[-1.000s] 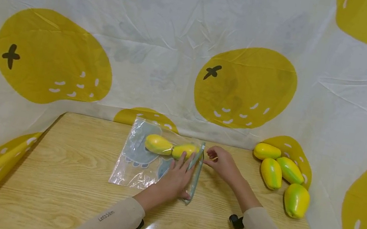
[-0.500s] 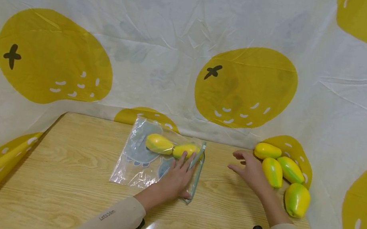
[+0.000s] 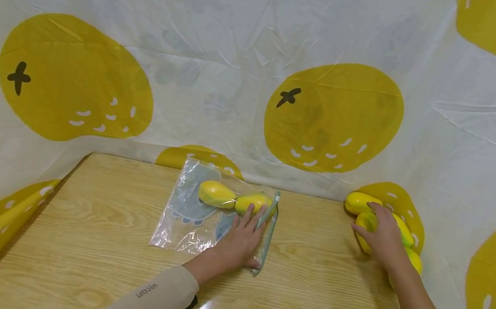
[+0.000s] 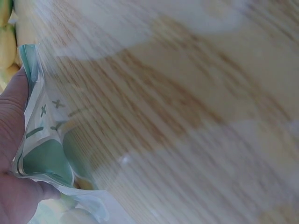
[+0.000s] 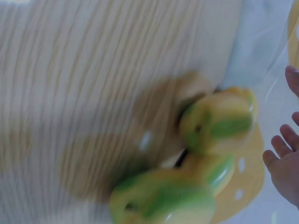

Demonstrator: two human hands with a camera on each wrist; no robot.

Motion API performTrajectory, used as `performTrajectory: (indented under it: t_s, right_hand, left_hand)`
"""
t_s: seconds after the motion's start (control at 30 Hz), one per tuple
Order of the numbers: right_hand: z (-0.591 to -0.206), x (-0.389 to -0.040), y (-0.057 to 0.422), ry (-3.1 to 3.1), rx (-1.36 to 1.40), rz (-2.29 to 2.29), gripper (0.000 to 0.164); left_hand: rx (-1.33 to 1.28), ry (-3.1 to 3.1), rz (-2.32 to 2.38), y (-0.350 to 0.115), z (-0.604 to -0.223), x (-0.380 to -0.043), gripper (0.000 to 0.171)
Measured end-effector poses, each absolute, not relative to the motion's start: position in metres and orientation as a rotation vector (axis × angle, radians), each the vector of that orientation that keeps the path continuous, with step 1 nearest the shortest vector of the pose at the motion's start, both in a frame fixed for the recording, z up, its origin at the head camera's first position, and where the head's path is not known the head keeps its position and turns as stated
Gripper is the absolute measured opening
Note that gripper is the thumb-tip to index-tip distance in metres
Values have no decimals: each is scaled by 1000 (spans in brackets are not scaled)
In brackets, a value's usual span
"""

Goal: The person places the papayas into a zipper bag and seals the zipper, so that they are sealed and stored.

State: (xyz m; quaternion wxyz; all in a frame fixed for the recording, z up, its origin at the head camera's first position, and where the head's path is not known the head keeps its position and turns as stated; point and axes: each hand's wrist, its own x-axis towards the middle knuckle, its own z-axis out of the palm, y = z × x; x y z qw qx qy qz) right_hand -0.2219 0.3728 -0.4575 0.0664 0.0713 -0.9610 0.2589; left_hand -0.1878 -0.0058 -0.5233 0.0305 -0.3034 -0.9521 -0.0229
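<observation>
A clear zip bag (image 3: 165, 236) with blue printed shapes lies on the table, holding two yellow papayas, one on the left (image 3: 215, 194) and one nearer the mouth (image 3: 247, 202). My left hand (image 3: 239, 240) rests on the bag by its green-edged mouth, fingers extended. In the left wrist view, the bag's mouth (image 4: 28, 70) gapes between thumb and fingers. At the right, my right hand (image 3: 384, 235) reaches over a yellow-green papaya (image 3: 366, 222), thumb and fingers spread on either side. The right wrist view shows the fingers (image 5: 282, 147) apart.
Around the right hand lie more papayas: one behind (image 3: 358, 202), one to the right (image 3: 403, 228), and one partly hidden under the wrist (image 3: 415, 259). A white cloth (image 3: 221, 79) with yellow fruit prints borders the wooden table (image 3: 115, 241) at the back and sides.
My right hand has moved from beside the bag's mouth rightward to the papaya group and now covers part of it. The left hand and the bag have stayed in place.
</observation>
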Motion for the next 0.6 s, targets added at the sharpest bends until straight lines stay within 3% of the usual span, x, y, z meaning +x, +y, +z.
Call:
performTrajectory:
  t_s: [0.23, 0.6]
  right_hand:
    - [-467, -222, 402, -2943, 170, 766, 90]
    - [-481, -218, 408, -3029, 114, 723, 86]
  left_hand:
    - [-941, -2947, -118, -8, -521, -186, 125]
    - [-939, -2926, -115, -8, -524, -185, 129]
